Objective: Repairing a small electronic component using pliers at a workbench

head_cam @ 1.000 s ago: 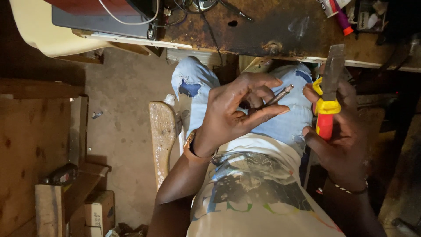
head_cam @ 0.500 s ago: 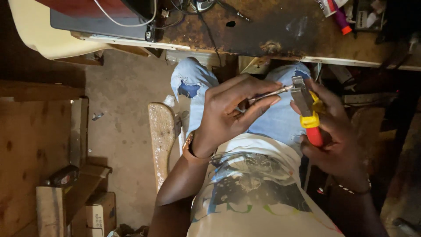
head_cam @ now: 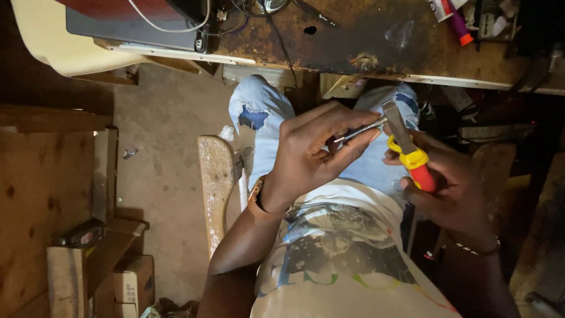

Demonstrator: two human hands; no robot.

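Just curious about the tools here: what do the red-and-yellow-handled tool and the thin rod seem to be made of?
The tool: its handle looks like glossy red and yellow plastic, its flat blade like dull grey metal. The thin rod in the left hand looks like bare metal, catching a bright glint.

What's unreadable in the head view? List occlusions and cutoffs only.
- Slim metal piece: near end buried under the left hand fingers; its kind is unclear.
- Red-and-yellow handled tool: handle end hidden in the right hand palm.
- Items on the workbench: cut off by the top edge.
- Area right of the knees: too dark to read.
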